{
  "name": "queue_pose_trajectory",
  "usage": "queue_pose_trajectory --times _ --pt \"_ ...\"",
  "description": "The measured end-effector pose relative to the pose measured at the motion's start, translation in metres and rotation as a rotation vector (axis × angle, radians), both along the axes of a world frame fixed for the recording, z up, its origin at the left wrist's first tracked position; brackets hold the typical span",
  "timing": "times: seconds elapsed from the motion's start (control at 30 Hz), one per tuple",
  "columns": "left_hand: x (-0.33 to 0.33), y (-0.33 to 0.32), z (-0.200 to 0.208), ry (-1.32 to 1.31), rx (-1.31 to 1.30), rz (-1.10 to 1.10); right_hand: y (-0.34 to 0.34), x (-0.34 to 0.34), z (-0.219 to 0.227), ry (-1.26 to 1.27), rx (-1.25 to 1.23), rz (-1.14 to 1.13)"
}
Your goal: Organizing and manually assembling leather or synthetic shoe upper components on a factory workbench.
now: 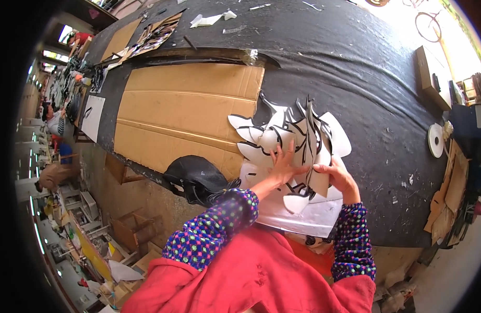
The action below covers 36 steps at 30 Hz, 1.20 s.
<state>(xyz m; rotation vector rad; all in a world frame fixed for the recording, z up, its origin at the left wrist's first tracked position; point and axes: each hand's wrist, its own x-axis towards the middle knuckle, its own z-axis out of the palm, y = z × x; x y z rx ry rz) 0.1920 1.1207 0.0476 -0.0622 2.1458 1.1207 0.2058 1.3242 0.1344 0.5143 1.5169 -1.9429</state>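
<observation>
A loose heap of curved white cut pieces with black edging (272, 138) lies in front of me on the black-covered table. My left hand (285, 166) rests on the heap with its fingers spread over the white pieces. On the heap's right side, my right hand (340, 176) holds some of the edged white pieces, its thumb on top; its other fingers are mostly hidden. A white sheet (319, 216) lies under the near part of the heap, by the table's front edge.
Left of the heap lies a flat brown cardboard sheet (178, 104). A black mesh-like item (196, 175) sits at its near edge. Farther right are a white roll (435, 140), a cardboard box (432, 78) and cardboard scraps (452, 188). A wooden stool (136, 229) stands on the floor at left.
</observation>
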Motion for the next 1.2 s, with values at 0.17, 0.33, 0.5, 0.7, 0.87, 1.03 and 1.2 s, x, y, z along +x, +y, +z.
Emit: queue_pose_trajectory --times 0.17,0.33,0.5,0.7,0.87,1.03,1.2 --pt "-0.008 -0.045 0.042 -0.086 0.438 -0.043 -0.062 0.032 0.003 -0.01 -0.376 -0.249" --pt "-0.002 -0.12 0.088 -0.042 0.976 0.122 -0.168 0.027 0.104 0.109 -0.226 -0.231" --pt "-0.033 -0.246 0.174 0.246 1.187 0.267 -0.297 -0.015 0.19 0.254 -0.223 -0.015" --pt "-0.081 -0.457 0.262 0.607 0.907 0.402 -0.485 -0.112 0.217 0.379 -0.53 0.259" --pt "-0.151 -0.615 0.279 0.765 0.421 0.559 -0.634 -0.217 0.201 0.459 -0.676 0.364" --pt "-0.223 -0.742 0.19 0.686 -0.169 0.695 -0.731 -0.289 0.105 0.539 0.484 0.05" --pt "-0.17 -0.722 0.066 0.992 -0.313 0.675 -0.624 -0.213 0.01 1.029 0.47 0.024"
